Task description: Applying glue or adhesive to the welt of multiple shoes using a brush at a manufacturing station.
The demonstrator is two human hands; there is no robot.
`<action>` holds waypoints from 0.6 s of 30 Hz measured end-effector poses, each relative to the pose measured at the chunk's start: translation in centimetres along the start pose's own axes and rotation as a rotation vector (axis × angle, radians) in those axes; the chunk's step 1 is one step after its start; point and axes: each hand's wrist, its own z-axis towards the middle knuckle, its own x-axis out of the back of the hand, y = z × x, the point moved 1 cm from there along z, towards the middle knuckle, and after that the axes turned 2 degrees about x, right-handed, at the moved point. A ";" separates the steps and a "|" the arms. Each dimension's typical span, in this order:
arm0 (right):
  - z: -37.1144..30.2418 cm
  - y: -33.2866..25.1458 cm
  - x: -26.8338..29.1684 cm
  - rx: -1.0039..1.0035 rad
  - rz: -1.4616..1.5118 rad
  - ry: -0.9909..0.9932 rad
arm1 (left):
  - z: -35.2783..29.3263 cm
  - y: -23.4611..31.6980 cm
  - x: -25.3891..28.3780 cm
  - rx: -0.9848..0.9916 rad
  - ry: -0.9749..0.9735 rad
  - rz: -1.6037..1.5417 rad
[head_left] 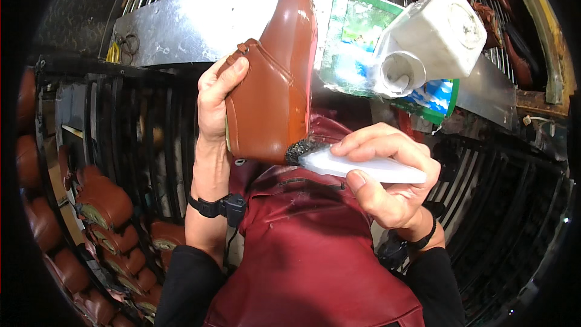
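One brown leather ankle boot (272,103): held in front of the person's body, toe pointing away, heel end nearest, pinkish sole edge along the right; a small strap tab sits near the left thumb.
Left hand (219,94): partly closed on the boot's shaft side, thumb across the leather; the other fingers are mostly hidden behind it.
Right hand (393,172): curled closed around the brush, thumb below the handle, fingers above.
White-handled brush (363,168): black bristles (297,152) against the lower right corner of the boot, at the heel end.
Apron (308,248): dark red, shiny, spread below the boot.
Metal bench (187,24): beyond the boot, bright with glare.
White plastic container (433,27): tilted, a translucent round rim at its near end, resting on a green-edged plastic bag (369,15).
Shoe rack (94,106): on the left, near more brown shoes (106,197).
Wrists: black straps on both.
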 end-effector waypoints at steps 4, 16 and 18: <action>1.6 -0.8 0.6 0.067 -0.079 -0.124 | -0.7 -1.2 -1.2 0.124 0.028 -0.366; 10.6 3.9 4.4 -0.100 0.077 -0.114 | -2.0 -4.0 -1.9 0.033 0.286 -0.109; 10.2 6.6 4.8 -0.149 0.155 0.041 | -1.6 -2.9 -2.9 -0.060 0.213 0.074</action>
